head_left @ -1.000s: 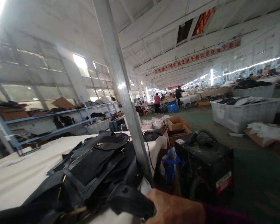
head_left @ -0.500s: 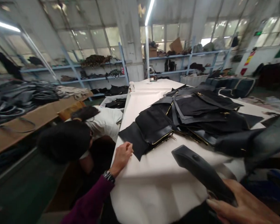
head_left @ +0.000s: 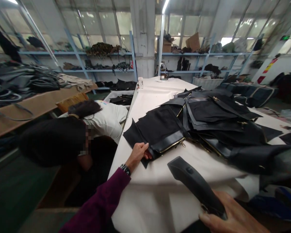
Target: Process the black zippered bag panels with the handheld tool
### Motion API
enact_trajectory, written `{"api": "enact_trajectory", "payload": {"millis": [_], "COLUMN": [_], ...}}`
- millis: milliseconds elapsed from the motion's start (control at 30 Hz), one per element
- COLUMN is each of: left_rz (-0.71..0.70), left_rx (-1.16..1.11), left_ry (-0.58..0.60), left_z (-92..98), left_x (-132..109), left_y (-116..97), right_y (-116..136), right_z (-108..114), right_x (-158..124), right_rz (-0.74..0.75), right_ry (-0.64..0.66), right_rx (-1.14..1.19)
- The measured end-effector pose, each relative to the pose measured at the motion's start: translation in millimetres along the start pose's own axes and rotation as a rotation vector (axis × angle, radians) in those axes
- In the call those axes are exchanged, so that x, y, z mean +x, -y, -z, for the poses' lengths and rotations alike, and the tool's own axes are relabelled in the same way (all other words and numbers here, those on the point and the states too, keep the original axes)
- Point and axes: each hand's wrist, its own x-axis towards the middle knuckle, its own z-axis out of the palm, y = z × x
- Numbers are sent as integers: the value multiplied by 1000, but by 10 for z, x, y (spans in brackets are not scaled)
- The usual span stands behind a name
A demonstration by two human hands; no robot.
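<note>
My left hand (head_left: 138, 155) pinches the near edge of a black fabric panel (head_left: 157, 126), its fingertips partly under the material. The panel has a smooth black band and a gold zipper (head_left: 172, 145) along its lower edge. Another black piece (head_left: 131, 134) lies under it at the left. My right hand (head_left: 229, 210) is wrapped round a black handheld tool (head_left: 191, 181), whose blunt end hangs over the white table (head_left: 145, 194) just below the zipper. What the tool is cannot be told.
A pile of black zippered pieces (head_left: 208, 110) covers the table's right side. A person in a white shirt (head_left: 106, 119) bends down close to the table's left edge. Dark strips (head_left: 26, 81) lie on a bench at left. Blue shelves (head_left: 184, 54) stand behind.
My left hand has moved right onto the panel and taken hold of its edge, which is now lifted a little. The tool in my right hand has shifted left. The view has turned slightly.
</note>
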Motion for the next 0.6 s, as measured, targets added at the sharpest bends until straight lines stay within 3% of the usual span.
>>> {"api": "enact_trajectory", "payload": {"millis": [200,600], "left_rz": [-19,-69], "left_rx": [-190,-223], "left_ry": [81,234], "left_z": [15,49], "left_x": [-290,-460], "left_y": [50,-19], "right_y": [115,398], "right_z": [-54,-198], "right_x": [181,524], "right_rz": [-38,71], "right_ry": [56,134], "right_rx": [3,100]}}
